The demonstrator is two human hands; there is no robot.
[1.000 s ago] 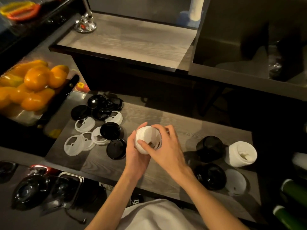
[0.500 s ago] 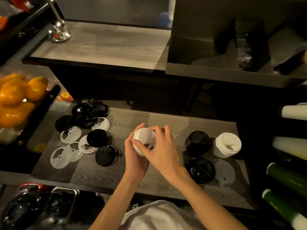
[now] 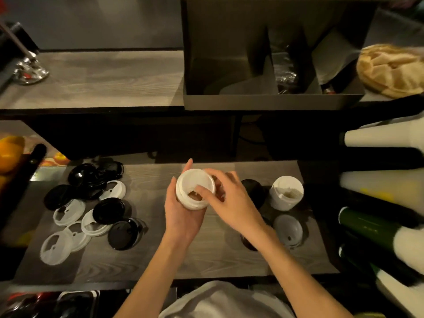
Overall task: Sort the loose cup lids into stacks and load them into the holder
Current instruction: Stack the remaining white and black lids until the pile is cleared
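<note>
Dim light lay over a grey wood-grain counter [image 3: 142, 255], with a raised shelf [image 3: 91, 76] behind it. At the far left, loose lids [image 3: 91, 203], black and white mixed, were scattered flat and partly overlapping, well apart from both hands. Toward the middle, the left hand [image 3: 183, 216] cupped a short stack of white lids [image 3: 195, 188] from below and from its left side, fingers curled round the stack, which it held above the counter with its axis tipped toward the camera. The right hand [image 3: 231, 203] came in from the right, fingers bent over the top rim and thumb pressed on the top lid. The holder [image 3: 270, 101], a dark divided box on the shelf, stood beyond and a little to the right of the stack, so the load would likely go forward and up, with the right hand nearer. Just right of the hands sat a black stack [image 3: 254, 191], a white stack [image 3: 286, 193] and a single grey lid [image 3: 288, 228]; these probably would not block that path. Sleeves of cups [image 3: 380, 138] jutted in at the far right.
</note>
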